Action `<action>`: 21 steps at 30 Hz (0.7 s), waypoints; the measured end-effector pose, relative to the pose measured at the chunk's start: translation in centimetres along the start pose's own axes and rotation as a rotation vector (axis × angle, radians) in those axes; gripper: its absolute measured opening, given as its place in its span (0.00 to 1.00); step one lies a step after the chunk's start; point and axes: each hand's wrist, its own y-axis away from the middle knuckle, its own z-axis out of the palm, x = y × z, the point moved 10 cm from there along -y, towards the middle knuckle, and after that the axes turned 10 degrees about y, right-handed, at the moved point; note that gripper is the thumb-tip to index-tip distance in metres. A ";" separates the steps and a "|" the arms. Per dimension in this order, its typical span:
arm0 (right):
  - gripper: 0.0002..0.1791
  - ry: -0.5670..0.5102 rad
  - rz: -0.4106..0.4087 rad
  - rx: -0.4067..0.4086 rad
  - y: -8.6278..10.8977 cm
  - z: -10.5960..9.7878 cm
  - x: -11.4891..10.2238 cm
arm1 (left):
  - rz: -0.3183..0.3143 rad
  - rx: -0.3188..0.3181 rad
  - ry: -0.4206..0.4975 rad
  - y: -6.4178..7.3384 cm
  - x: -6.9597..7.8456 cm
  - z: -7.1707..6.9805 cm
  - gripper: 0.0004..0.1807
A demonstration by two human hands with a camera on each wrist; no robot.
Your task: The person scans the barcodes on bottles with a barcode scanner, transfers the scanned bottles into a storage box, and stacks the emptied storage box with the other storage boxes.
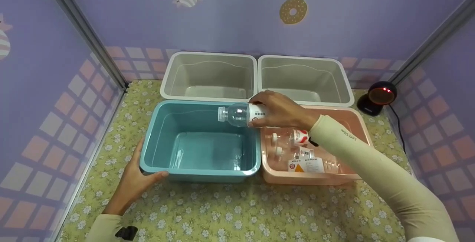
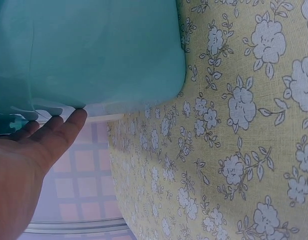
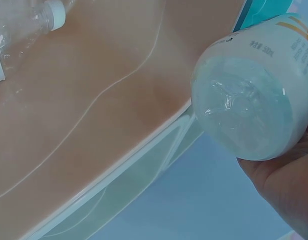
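Observation:
My right hand (image 1: 284, 110) grips a clear plastic bottle (image 1: 237, 115) by its white label. The bottle lies sideways over the teal bin's (image 1: 202, 179) right rim, its neck pointing left. In the right wrist view the base of the bottle (image 3: 239, 107) faces the camera. My left hand (image 1: 138, 177) rests against the teal bin's near left corner. Its straight fingers (image 2: 63, 131) touch the bin's outer side in the left wrist view. Several clear bottles (image 1: 300, 137) with white caps lie in the pink bin (image 1: 311, 179), partly hidden by my right arm.
Two grey bins (image 1: 209, 99) (image 1: 306, 102) stand behind the teal and pink ones. A black scanner (image 1: 376, 97) with red lights stands at the right, its cable along the right wall. A floral cloth (image 1: 222, 212) covers the table. Purple walls enclose the back and sides.

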 end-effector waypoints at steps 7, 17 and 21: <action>0.38 -0.006 -0.009 0.007 -0.5 -0.4 0.2 | -0.010 0.002 -0.013 0.0 0.0 -0.1 0.70; 0.37 -0.039 -0.013 -0.029 -1.3 -0.4 0.4 | -0.010 0.012 -0.010 -0.1 -0.1 -0.1 0.71; 0.37 -0.044 -0.011 -0.030 -1.9 -0.7 0.6 | 0.001 0.011 -0.001 -0.1 -0.1 0.0 0.71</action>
